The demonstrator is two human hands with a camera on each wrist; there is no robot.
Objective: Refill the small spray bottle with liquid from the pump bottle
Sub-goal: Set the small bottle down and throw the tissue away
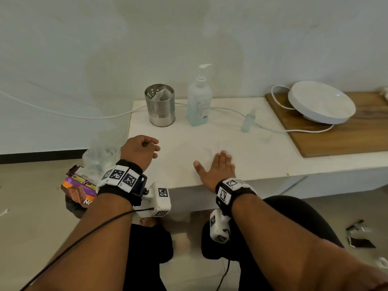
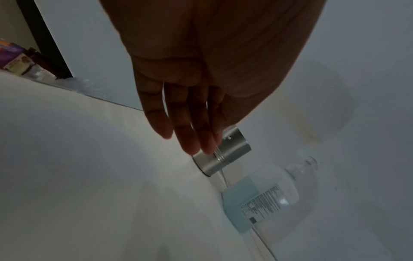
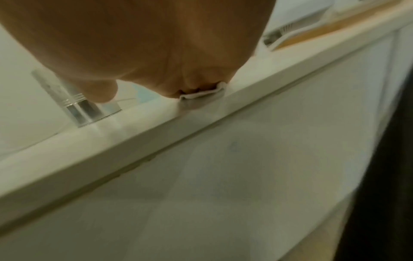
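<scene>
The pump bottle, clear with pale blue liquid and a white pump, stands at the back of the white table. The small clear spray bottle stands upright to its right, with its cap on. My left hand hovers over the table's left part with loosely curled fingers and holds nothing. In the left wrist view its fingers hang relaxed in front of the pump bottle. My right hand lies flat on the table near the front edge, fingers straight, well short of both bottles.
A perforated metal cup stands left of the pump bottle. A round white device sits on a wooden board at the right, and white cables run behind the bottles. Snack packets and a plastic bag lie left of the table.
</scene>
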